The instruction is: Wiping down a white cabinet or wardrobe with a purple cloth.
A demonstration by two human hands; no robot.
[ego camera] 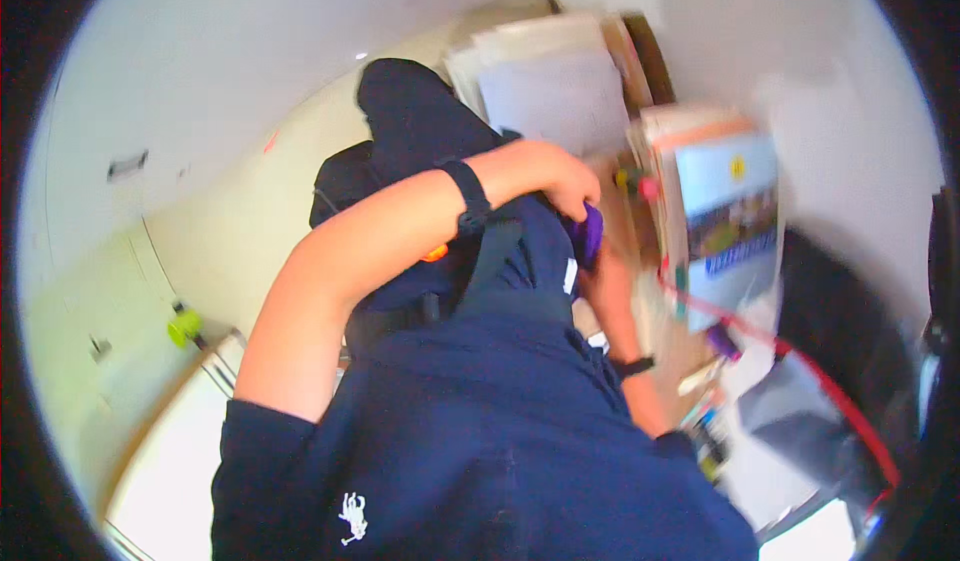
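My left arm reaches across my body, with a black band or watch on the wrist. My left hand (574, 186) is curled on the top of a purple item (590, 232), whose kind is blurred. Just below the item is my right hand (598, 272), at the right side of my body; its fingers are largely hidden and a dark band circles that wrist. Beside the hands are dark clothing (517, 253) and a small white tag (571, 276). An orange thing (434, 253) shows under my left forearm.
Stacked papers or books (555, 88) stand ahead, with a picture-covered book or folder (727, 216) to their right. A red strap or cord (840, 400) curves along the right. Small mixed items (709, 441) lie near my right elbow. A yellow-green object (184, 327) is at left.
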